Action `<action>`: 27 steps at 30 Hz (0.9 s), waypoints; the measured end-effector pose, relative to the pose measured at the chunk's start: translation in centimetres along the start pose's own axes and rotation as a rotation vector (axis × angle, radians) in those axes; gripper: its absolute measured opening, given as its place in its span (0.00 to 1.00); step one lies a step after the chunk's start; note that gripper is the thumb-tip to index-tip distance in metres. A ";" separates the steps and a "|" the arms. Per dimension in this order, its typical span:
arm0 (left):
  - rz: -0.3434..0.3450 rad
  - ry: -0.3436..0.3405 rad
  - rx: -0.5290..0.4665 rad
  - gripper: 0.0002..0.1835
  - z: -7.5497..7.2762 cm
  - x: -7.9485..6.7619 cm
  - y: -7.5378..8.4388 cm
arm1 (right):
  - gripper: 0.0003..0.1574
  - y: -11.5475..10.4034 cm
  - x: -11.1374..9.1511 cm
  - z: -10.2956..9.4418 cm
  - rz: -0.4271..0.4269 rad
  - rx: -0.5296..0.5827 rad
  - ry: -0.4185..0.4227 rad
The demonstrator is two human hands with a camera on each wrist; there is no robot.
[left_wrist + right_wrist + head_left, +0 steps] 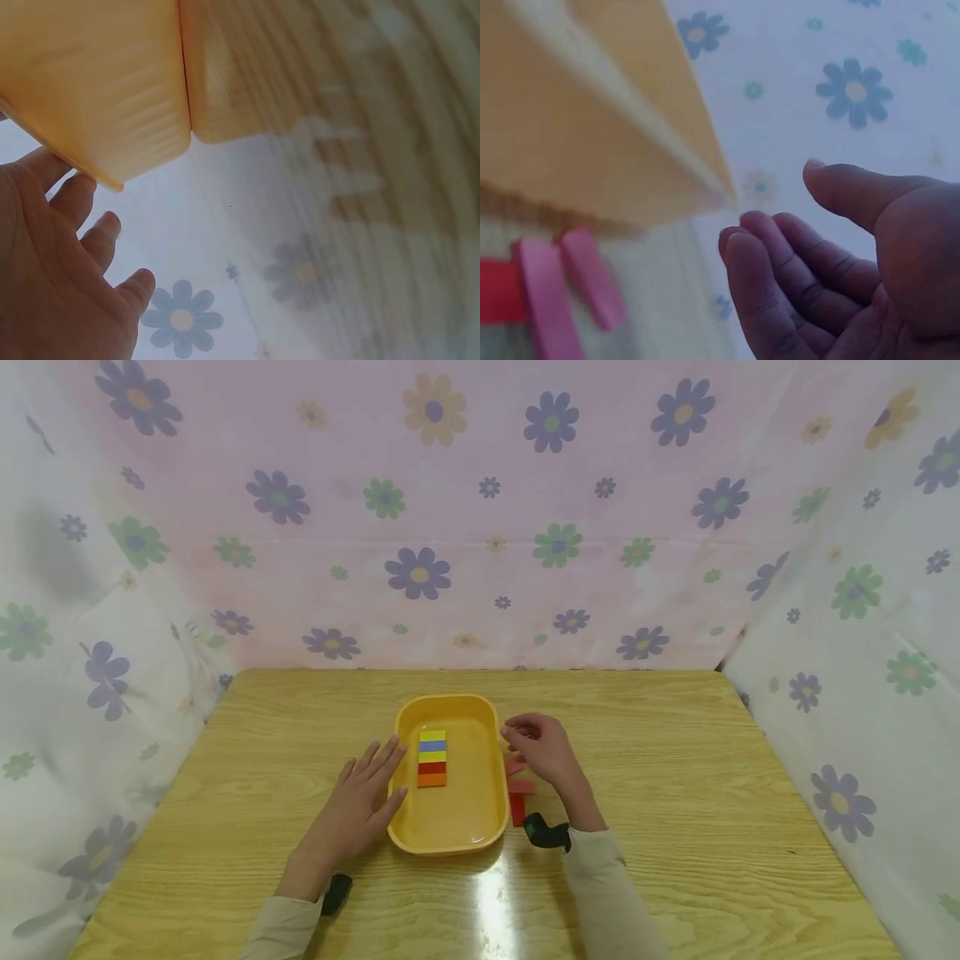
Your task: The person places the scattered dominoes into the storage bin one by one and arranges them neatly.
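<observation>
A yellow plastic tray (468,818) sits on the table, with a row of flat blocks (432,758) along its left side: yellow, blue, yellow, red and orange. My left hand (352,810) rests on the tray's left rim, fingers spread and straight; in the left wrist view they touch the tray wall. By the right rim is my right hand (546,750), its fingers loosely bent. The right wrist view shows a gap between thumb and fingers, with nothing held. Below this hand lie two pink blocks (547,296) and a red block (517,811), just outside the tray.
The wooden table (675,827) extends on both sides of the tray. Flower-patterned curtains (480,518) stand at its back and sides. Each wrist carries a dark camera mount (546,832).
</observation>
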State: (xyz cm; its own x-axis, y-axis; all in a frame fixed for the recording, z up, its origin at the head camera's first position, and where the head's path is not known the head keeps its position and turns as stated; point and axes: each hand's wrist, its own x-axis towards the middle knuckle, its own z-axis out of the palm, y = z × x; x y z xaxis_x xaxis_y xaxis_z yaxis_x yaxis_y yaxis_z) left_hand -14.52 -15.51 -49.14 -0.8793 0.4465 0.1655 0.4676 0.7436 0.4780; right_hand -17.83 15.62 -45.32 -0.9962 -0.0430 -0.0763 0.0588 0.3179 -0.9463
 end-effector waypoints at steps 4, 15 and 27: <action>0.005 0.003 0.011 0.34 0.1 0.0 -0.1 | 0.22 2.0 -0.2 -0.8 0.020 0.031 0.029; -0.007 -0.022 0.048 0.35 -0.1 0.1 -0.2 | 0.20 5.0 -1.9 -2.3 -0.030 -0.073 -0.092; 0.001 -0.013 0.000 0.35 0.3 -0.1 -0.5 | 0.20 6.2 -2.7 -2.2 -0.038 -0.321 -0.161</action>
State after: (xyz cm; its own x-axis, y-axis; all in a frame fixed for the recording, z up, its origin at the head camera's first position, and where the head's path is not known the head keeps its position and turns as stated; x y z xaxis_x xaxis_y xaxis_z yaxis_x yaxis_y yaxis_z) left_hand -14.63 -15.80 -49.68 -0.8776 0.4537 0.1550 0.4685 0.7429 0.4781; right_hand -14.89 19.74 -50.26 -0.9727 -0.2010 -0.1155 -0.0271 0.5935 -0.8044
